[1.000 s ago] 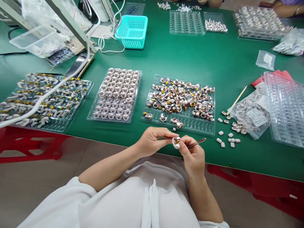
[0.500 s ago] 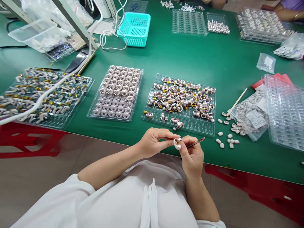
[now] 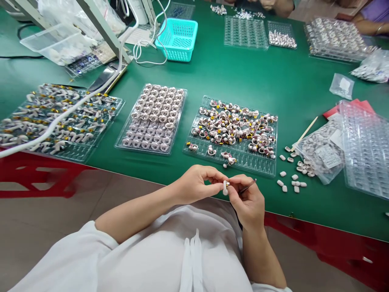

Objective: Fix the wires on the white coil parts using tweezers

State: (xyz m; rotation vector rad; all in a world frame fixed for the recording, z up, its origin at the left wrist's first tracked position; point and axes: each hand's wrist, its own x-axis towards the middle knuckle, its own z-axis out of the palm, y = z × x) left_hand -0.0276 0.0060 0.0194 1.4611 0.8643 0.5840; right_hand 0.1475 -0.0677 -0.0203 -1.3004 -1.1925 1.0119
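Observation:
My left hand [image 3: 200, 184] pinches a small pale C-shaped earbud part [image 3: 225, 188] between thumb and fingers, just beyond the table's front edge. My right hand [image 3: 247, 200] meets it from the other side, its thumb and fingertip closed at the part's edge. A slim dark tool [image 3: 249, 185], its exact kind unclear, lies in the right hand and sticks out past the fingers. A bit of gold shows beside the part; the fingers hide the rest. Just beyond my hands is a clear tray [image 3: 258, 161] heaped with similar curved parts carrying gold strips.
Left of it stand a tray of pale ring-shaped parts [image 3: 154, 117] and a tray of curved parts [image 3: 54, 121], crossed by a white cable [image 3: 60, 121]. Loose pale caps [image 3: 294, 177], a bag [image 3: 322, 154] and stacked trays [image 3: 364, 150] lie right. A turquoise basket [image 3: 178, 40] stands behind.
The earbud part has turned from showing its open curve to nearly edge-on, and my fingers have drawn closer around it. The tool now points slightly lower. The whole view has shifted a little.

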